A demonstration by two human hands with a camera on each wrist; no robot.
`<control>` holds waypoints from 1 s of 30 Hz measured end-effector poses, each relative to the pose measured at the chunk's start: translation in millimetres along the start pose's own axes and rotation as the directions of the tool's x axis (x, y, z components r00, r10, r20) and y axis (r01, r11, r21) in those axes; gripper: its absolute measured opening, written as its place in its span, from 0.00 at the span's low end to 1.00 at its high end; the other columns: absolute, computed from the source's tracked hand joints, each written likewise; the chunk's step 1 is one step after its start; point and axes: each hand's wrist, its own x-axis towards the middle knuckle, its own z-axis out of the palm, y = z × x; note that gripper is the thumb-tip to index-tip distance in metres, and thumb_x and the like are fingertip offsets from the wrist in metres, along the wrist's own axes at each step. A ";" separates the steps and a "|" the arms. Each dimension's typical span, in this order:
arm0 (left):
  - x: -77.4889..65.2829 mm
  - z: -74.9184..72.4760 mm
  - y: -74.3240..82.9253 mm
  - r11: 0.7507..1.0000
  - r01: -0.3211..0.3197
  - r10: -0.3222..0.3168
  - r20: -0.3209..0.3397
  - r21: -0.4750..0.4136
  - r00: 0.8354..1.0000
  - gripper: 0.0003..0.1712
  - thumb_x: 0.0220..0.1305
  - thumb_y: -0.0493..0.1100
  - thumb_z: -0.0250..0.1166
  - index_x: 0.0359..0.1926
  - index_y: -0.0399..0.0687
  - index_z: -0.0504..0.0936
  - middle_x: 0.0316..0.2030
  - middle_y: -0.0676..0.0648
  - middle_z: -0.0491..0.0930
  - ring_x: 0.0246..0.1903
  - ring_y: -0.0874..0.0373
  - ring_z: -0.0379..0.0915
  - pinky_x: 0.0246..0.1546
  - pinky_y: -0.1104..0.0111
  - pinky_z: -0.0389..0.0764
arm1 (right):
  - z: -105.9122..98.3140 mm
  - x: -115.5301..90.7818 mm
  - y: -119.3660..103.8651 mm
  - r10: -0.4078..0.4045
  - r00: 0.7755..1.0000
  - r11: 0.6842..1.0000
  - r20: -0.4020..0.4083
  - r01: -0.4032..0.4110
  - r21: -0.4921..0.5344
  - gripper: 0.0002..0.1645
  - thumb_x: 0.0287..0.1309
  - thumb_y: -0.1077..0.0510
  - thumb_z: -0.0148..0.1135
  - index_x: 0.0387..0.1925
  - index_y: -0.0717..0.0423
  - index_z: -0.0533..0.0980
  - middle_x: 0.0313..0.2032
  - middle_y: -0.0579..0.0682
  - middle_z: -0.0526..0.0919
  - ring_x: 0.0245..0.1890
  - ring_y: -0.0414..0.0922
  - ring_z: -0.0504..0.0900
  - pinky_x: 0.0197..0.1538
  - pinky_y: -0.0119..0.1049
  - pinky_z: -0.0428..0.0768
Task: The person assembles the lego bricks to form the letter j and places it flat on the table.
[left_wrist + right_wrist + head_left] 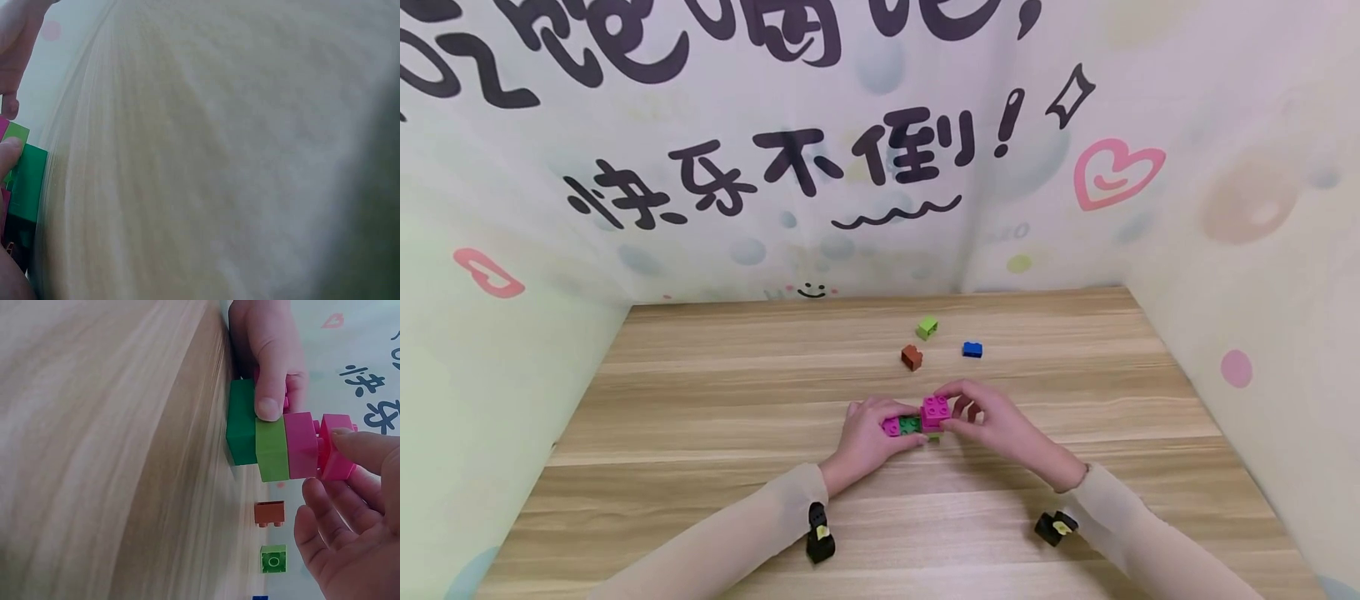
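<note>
My left hand (867,435) grips a stack of toy building bricks on the table, with its thumb against a light green brick (272,450). Under that brick lies a dark green brick (242,422); a magenta brick (301,449) sits above it. Between thumb and finger, my right hand (997,423) pinches a pink brick (336,456) at the top of the stack. In the right wrist view this pink brick is slightly tilted, and studs show in the gap beneath it. Another pink brick (891,427) shows at the stack's left end, partly covered by my left hand.
Beyond the hands lie a brown brick (912,357), a loose light green brick (927,327) and a blue brick (972,350). Printed white walls (880,250) border the wooden table (722,375) at the back and sides.
</note>
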 end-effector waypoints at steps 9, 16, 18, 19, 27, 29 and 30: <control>0.8 0.8 -0.7 1.000 0.006 -0.005 0.007 -0.007 1.000 0.25 0.56 0.58 0.80 0.53 0.58 0.90 0.49 0.56 0.88 0.51 0.56 0.74 0.48 0.58 0.60 | 1.5 0.2 1.0 -0.006 1.000 1.000 0.018 0.006 0.014 0.23 0.64 0.63 0.72 0.59 0.56 0.79 0.45 0.51 0.86 0.40 0.42 0.82 0.42 0.37 0.83; 0.4 1.9 -2.3 1.000 -0.006 0.006 0.001 0.011 1.000 0.25 0.55 0.58 0.80 0.53 0.59 0.90 0.48 0.56 0.88 0.50 0.57 0.75 0.48 0.59 0.60 | 3.3 1.9 1.0 -0.015 0.999 1.000 0.029 0.015 0.020 0.23 0.64 0.60 0.72 0.59 0.54 0.79 0.48 0.48 0.86 0.40 0.42 0.82 0.43 0.37 0.83; 0.2 1.5 -2.0 1.000 -0.010 0.010 -0.001 0.013 1.000 0.24 0.55 0.58 0.80 0.53 0.59 0.90 0.47 0.56 0.88 0.50 0.57 0.75 0.48 0.59 0.60 | 4.0 2.2 1.2 -0.016 1.000 1.000 0.027 0.015 0.019 0.22 0.65 0.59 0.72 0.60 0.53 0.79 0.49 0.47 0.86 0.40 0.41 0.82 0.43 0.37 0.83; 0.2 1.2 -1.7 1.000 -0.011 0.011 0.000 0.014 1.000 0.24 0.55 0.58 0.80 0.53 0.59 0.90 0.47 0.56 0.88 0.50 0.57 0.75 0.48 0.59 0.60 | 4.4 2.2 1.2 -0.015 1.000 1.000 0.026 0.015 0.018 0.22 0.65 0.59 0.71 0.60 0.53 0.79 0.49 0.47 0.86 0.40 0.41 0.82 0.43 0.37 0.83; -0.2 0.3 -1.2 1.000 -0.007 0.007 0.005 0.008 1.000 0.24 0.56 0.58 0.80 0.53 0.59 0.90 0.47 0.56 0.88 0.50 0.57 0.75 0.48 0.59 0.59 | 6.1 2.3 1.0 -0.045 0.999 0.999 0.011 0.045 -0.015 0.21 0.65 0.59 0.71 0.59 0.52 0.80 0.51 0.47 0.86 0.39 0.39 0.82 0.42 0.36 0.83; -0.1 0.3 -1.6 1.000 -0.004 0.004 0.006 0.007 1.000 0.25 0.56 0.58 0.80 0.53 0.59 0.90 0.47 0.56 0.88 0.50 0.57 0.75 0.48 0.59 0.59 | 6.7 2.5 1.0 -0.063 0.998 0.998 0.003 0.063 -0.024 0.21 0.65 0.59 0.72 0.58 0.53 0.81 0.50 0.47 0.87 0.38 0.38 0.82 0.41 0.36 0.83; 0.0 0.2 -1.8 1.000 -0.004 0.004 0.005 0.004 1.000 0.24 0.56 0.58 0.80 0.53 0.59 0.90 0.48 0.56 0.88 0.50 0.57 0.75 0.48 0.59 0.60 | 7.0 2.7 1.0 -0.069 0.998 0.997 0.000 0.069 -0.028 0.21 0.65 0.59 0.72 0.58 0.53 0.81 0.50 0.47 0.87 0.38 0.38 0.82 0.41 0.35 0.83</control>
